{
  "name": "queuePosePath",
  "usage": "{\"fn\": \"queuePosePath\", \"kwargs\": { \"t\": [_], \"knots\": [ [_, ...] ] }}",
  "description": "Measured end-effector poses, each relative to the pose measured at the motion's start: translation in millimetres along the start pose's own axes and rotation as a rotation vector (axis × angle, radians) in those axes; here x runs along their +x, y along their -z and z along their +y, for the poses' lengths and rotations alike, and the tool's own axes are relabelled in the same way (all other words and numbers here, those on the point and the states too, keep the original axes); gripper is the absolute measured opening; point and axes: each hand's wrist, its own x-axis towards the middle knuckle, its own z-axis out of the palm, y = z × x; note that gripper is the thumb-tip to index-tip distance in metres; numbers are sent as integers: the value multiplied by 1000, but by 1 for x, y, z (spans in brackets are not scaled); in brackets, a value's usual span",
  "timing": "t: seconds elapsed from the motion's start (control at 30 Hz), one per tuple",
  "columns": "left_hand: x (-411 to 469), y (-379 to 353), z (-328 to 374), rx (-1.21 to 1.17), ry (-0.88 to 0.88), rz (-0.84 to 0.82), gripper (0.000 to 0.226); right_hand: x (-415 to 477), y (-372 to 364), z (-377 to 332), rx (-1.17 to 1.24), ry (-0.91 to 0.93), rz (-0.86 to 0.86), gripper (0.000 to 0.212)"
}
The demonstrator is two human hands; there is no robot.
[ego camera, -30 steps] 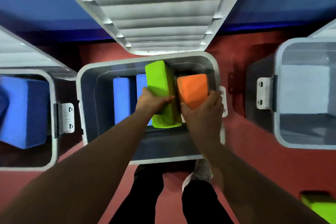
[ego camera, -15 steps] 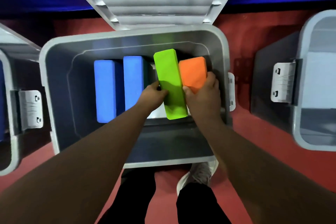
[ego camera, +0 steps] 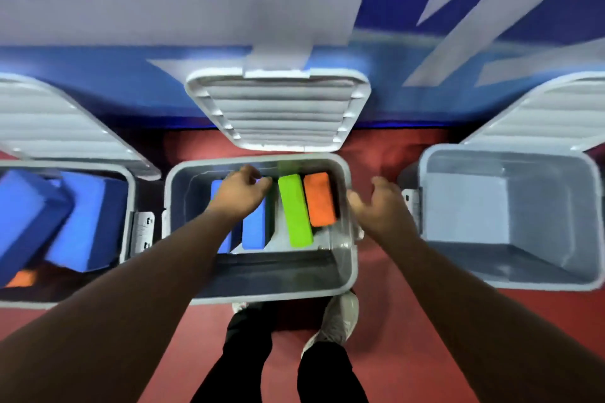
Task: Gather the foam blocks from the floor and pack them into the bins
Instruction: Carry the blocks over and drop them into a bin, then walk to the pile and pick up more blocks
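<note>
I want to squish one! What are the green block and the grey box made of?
Green block: probably foam, matte, with soft rounded edges and no shine. Middle bin: looks like hard plastic, smooth grey walls with a faint sheen and a moulded ribbed lid.

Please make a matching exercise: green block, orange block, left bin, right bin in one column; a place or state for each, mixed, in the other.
1 green block
2 orange block
3 left bin
4 right bin

a no blocks visible inside
b nearest the middle bin's right wall
c holds blue blocks
d beside the orange block

Pairs: 1-d, 2-b, 3-c, 4-a
</note>
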Motion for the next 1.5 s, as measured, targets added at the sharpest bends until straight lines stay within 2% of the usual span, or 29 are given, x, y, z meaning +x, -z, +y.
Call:
{"fn": "queuePosePath", "kwargs": {
  "t": [0.07, 0.2, 0.4, 0.6, 0.83, 0.97, 1.07, 1.17, 1.37, 1.5],
  "knots": [
    [-48, 41, 46, -6, -30, 11, 27, -35, 60, -22, -6, -16, -17, 58],
    [-151, 104, 114, -12, -153, 23, 25, -112, 163, -66, 8, -28, -16, 74],
    [-287, 163, 175, -79, -186, 123, 23, -219, 263, -105, 138, 4, 63, 51],
    [-334, 202, 189, -21, -241, 114, 24, -278, 312, -97, 263, -16, 211, 36],
    [-324, 240, 211, 160, -447, 40, 24, -327, 320, -78, 357, -171, 411, 50],
    [-320, 243, 218, 286, -602, -67, 26, -371, 292, -63, 407, -305, 531, 57],
    [-321, 235, 218, 350, -692, -172, 24, -417, 259, -53, 437, -428, 578, 51],
    [-335, 217, 216, 410, -760, -278, 25, -466, 229, -38, 465, -575, 636, 40],
    [-390, 153, 211, 530, -883, -482, 16, -552, 197, -1, 564, -832, 772, 48],
    [-441, 95, 201, 641, -943, -632, 22, -621, 162, 29, 694, -959, 835, 50]
  ]
}}
